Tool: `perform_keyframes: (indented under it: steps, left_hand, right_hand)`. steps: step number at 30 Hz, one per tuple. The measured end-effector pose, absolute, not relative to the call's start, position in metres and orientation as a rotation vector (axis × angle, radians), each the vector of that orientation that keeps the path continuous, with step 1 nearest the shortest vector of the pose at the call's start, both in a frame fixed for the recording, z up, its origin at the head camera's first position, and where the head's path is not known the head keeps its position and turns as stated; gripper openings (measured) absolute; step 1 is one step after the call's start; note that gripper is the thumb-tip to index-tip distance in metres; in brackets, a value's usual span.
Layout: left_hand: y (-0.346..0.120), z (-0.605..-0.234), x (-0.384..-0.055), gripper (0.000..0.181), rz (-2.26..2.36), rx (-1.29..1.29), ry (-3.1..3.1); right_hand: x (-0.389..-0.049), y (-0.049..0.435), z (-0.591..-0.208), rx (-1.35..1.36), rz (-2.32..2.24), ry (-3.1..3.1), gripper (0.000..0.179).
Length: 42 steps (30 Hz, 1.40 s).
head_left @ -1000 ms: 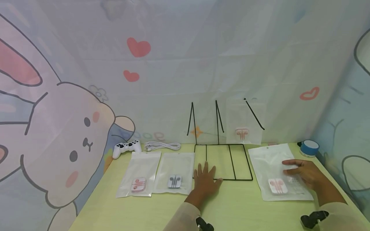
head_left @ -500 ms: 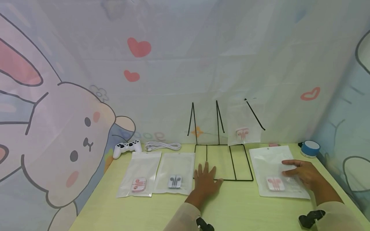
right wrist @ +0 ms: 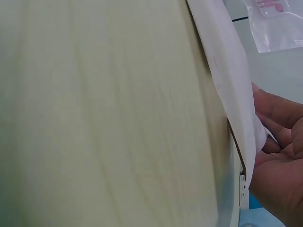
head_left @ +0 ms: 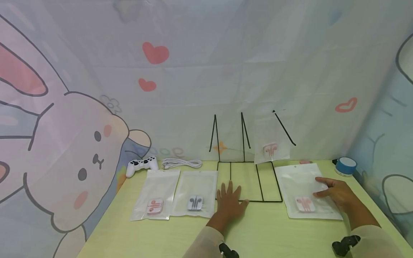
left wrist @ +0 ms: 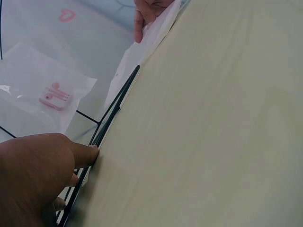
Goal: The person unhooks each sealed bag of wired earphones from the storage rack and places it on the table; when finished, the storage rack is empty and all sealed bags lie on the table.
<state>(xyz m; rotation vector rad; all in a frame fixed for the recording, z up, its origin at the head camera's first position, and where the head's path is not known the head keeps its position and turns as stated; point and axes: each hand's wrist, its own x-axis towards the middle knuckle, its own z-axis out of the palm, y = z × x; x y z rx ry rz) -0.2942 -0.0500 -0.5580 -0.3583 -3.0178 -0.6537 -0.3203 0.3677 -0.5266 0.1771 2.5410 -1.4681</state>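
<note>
My left hand [head_left: 229, 202] lies with its fingers spread on the front of the black wire rack [head_left: 271, 201], pressing on its base. At the right, my right hand [head_left: 337, 193] grips the right edge of a clear-and-white zip bag [head_left: 298, 182] with pink-and-white earphones [head_left: 305, 204] in a case inside. In the right wrist view its fingers curl at the lifted edge of that bag [right wrist: 236, 85]; some fingertips are hidden. Another bag with pink earphones [head_left: 270, 149] hangs on the rack's right hook. Two more hooks stand bare to its left.
Two more earphone bags lie left of the rack, one with pink earphones [head_left: 155, 206], one with grey earphones [head_left: 195, 203]. Behind them are a white game controller [head_left: 142, 165] and a coiled white cable [head_left: 181, 163]. A blue-and-white round object [head_left: 345, 166] stands at the back right.
My right hand and the bag under it have shifted slightly left. The hanging bag has swung a little. My left hand has stayed in place on the rack.
</note>
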Motion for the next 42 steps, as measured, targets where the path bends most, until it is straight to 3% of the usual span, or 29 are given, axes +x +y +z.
perform_keyframes:
  steps: [19, 42]
  left_hand:
    - [-0.050, -0.559, -0.295, 0.066, -0.659, -0.369, -3.019]
    - [-0.050, -0.560, -0.296, 0.065, -0.660, -0.367, -3.017]
  right_hand:
    - [-0.317, 0.359, -0.524, 0.089, -1.291, 2.654, 0.112]
    - [-0.317, 0.359, -0.512, -0.048, -1.271, 2.689, 0.103]
